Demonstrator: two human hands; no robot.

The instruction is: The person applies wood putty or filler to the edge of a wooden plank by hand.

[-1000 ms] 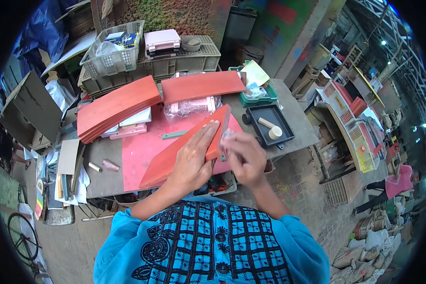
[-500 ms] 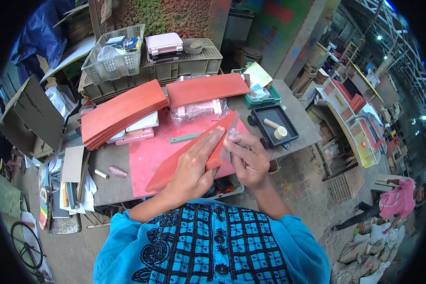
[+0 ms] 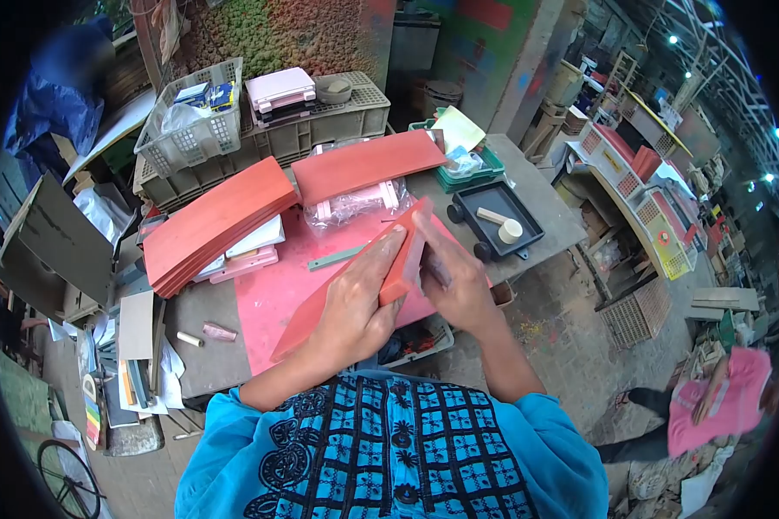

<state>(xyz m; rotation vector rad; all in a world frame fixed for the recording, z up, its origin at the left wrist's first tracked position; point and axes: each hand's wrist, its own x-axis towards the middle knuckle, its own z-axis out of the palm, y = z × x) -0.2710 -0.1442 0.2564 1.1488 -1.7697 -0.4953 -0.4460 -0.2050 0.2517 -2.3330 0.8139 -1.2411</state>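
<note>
My left hand (image 3: pixel 359 298) grips a red-orange board (image 3: pixel 307 327), which is tilted on edge above a pink sheet (image 3: pixel 264 298). Against the right-hand edge of that board lies my right hand (image 3: pixel 460 290), its fingers pressed together; whatever they hold, if anything, is hidden. A green strip (image 3: pixel 335 258) rests on the sheet behind my left hand. Further back are a stack of red boards (image 3: pixel 221 221) on the left and another red board (image 3: pixel 368 167) on a plastic-wrapped pink item (image 3: pixel 355 203).
A black tray (image 3: pixel 502 212) holds a small wooden-handled roller (image 3: pixel 510 231). Behind stand a grey crate (image 3: pixel 195 138) and a green basket (image 3: pixel 472 177). Papers and offcuts (image 3: pixel 138 324) lie at left. A person in pink (image 3: pixel 718 402) is at the lower right.
My right hand's fingers have moved up along the board's edge and straightened. The person in pink has come closer. The camera view has shifted slightly.
</note>
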